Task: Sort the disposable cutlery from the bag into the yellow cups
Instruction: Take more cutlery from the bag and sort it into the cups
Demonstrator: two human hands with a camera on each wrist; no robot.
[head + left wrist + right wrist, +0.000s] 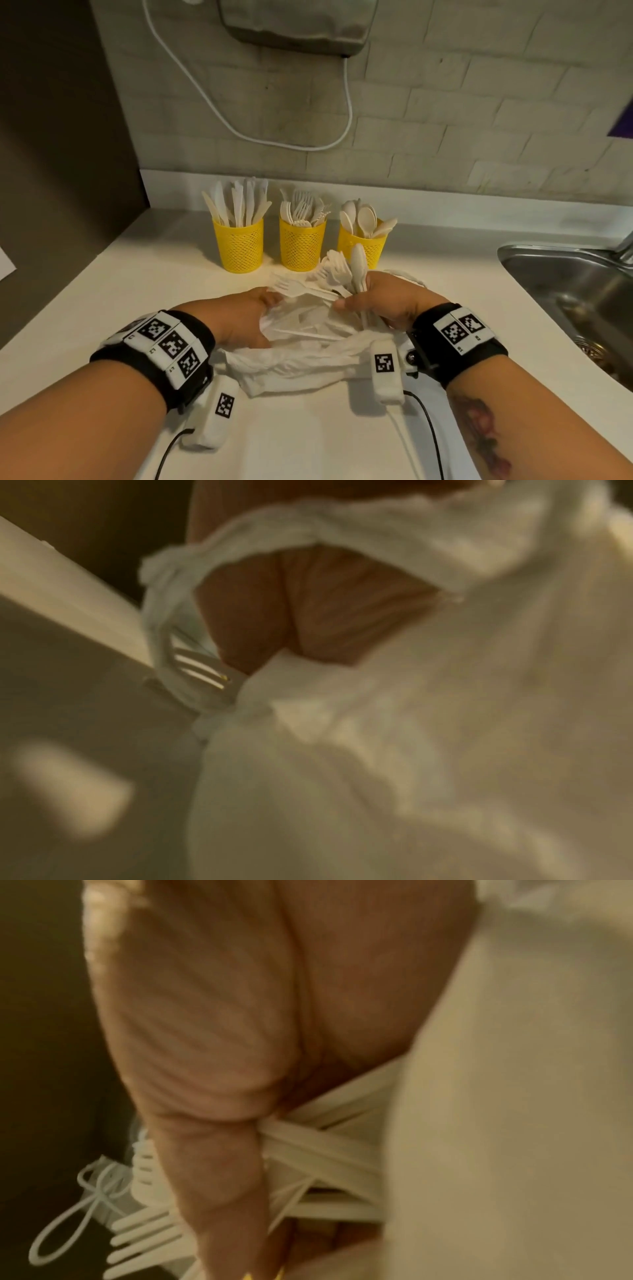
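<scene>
White counter (102,291) against a pale brick wall (445,102). Steel sink (565,291) at right, tap (625,248) partly cut off. Grey box (294,24) on the wall up top, white cable (219,109) looping under it. Purple patch (623,120) far right.

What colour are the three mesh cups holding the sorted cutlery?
Yellow: all three perforated plastic mesh cups match, clearest in the head view.

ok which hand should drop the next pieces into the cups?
Right. The right hand already grips a bundle of cutlery lifted out of the bag, close to the spoon cup. The left hand holds the bag's edge open and carries no loose piece.
</scene>
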